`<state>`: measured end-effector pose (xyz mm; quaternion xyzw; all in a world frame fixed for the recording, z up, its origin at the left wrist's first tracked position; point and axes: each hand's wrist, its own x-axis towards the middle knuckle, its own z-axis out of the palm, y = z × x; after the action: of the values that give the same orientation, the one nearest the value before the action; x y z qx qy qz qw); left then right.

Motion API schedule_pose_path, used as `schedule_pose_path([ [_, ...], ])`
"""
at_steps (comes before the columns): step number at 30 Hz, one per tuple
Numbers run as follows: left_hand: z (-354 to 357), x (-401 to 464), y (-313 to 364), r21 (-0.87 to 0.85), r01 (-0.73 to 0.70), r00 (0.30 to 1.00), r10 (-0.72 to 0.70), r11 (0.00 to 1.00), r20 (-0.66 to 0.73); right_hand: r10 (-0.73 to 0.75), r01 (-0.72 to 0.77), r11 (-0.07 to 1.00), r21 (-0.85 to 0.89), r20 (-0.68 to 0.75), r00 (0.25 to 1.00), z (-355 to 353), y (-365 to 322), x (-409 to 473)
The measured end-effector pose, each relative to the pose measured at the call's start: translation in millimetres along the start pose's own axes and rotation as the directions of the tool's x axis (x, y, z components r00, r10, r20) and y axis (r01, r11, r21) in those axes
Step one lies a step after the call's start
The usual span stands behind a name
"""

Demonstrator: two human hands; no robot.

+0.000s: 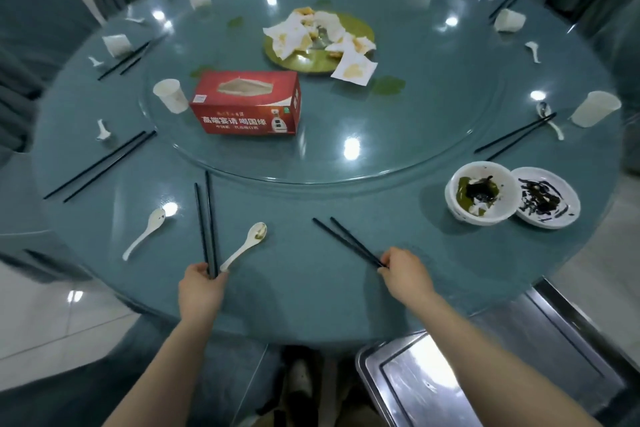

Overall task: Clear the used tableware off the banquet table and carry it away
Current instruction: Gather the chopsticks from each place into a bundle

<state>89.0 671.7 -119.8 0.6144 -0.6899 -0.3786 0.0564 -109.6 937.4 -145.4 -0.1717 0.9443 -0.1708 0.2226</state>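
Two chopstick pairs at the table's (311, 291) near edge: left pair (206, 222) lying almost straight away from the person, right pair (349, 242) angling up-left. Each hand is sitting on its own pair's near end. Left hand (202, 288) is gripping its pair upright-ish; right hand (403, 270) is pinching its pair's tips. Spoon (244, 246) is lying just beside the left pair, handle touching the left hand. Steel cart (433, 388) is waiting low right, nearer the right arm.
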Motion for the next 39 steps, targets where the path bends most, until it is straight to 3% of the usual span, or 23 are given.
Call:
schedule_pose_path([
  [3, 2.4, 11.0, -10.8, 0.237, -0.061, 0.997, 0.046, 0.970, 0.068, 0.030, -0.028, 0.994, -0.106, 0.018, 0.999, 2.3, -6.5, 0.9],
  [7, -0.3, 19.0, -15.0, 0.206, -0.032, 0.998, 0.019, 0.978, 0.063, 0.062, -0.061, 0.988, -0.140, 0.003, 0.998, 5.0, -14.7, -0.1],
  [13, -16.2, 37.0, -15.7, 0.290, -0.037, 0.990, -0.004, 0.956, 0.139, 0.057, -0.058, 0.996, -0.066, -0.004, 0.998, 4.7, -37.9, -1.8],
  [23, -15.4, 55.2, -10.8, 0.209, -0.051, 0.987, 0.017, 0.977, 0.160, 0.090, -0.081, 0.982, 0.170, -0.047, 0.995, -15.8, -72.8, -10.9],
  [33, -11.0, 82.6, 8.2, 0.484, -0.243, 0.952, 0.111, 0.841, 0.285, 0.071, -0.042, 0.961, 0.275, -0.096, 0.993, -23.8, -85.8, -11.7],
  [39, -21.6, 73.1, -1.0, 0.548, -0.211, 0.955, 0.050, 0.810, 0.293, 0.000, 0.022, 0.967, 0.254, -0.087, 0.996, -25.0, -86.8, -9.7],
])
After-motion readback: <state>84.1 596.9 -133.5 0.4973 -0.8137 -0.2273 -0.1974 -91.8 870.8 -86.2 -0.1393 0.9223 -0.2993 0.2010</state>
